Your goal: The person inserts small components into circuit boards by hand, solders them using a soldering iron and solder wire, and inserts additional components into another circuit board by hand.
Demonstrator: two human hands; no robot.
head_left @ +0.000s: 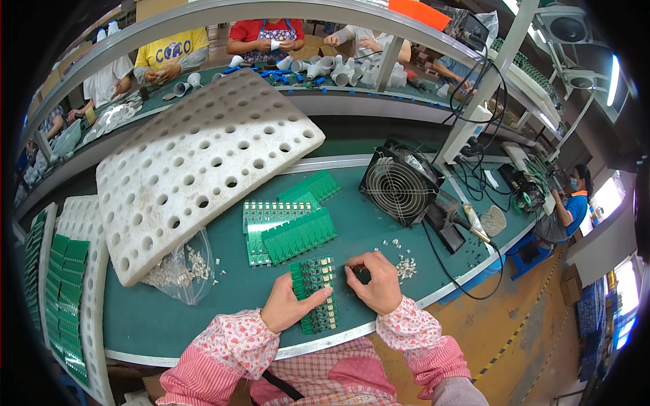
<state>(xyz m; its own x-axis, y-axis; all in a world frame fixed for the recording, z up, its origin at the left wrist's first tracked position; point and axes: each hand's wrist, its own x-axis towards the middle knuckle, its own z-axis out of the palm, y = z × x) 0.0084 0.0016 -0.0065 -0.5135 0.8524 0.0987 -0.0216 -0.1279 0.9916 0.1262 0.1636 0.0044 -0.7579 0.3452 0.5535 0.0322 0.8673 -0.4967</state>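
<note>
A green circuit board panel (315, 273) with a row of small white and dark parts lies near the table's front edge. My left hand (287, 306) grips its left side, thumb across the parts; the other fingers are mostly hidden. Just right of the panel, my right hand (377, 283) is closed in a pinch, apart from the board. What its fingertips hold, if anything, is too small to make out. Beside that hand lies a loose pile of tiny white connectors (406, 268). Beyond the panel sit more stacked green boards (299, 235), some with white parts.
A large white foam sheet with holes (217, 162) leans at the left over a plastic bag of white connectors (188, 274). Right of the boards stand a black fan (398, 186) and a soldering iron stand (447, 230) with cables. Boards (66, 291) fill foam at far left. Co-workers sit opposite.
</note>
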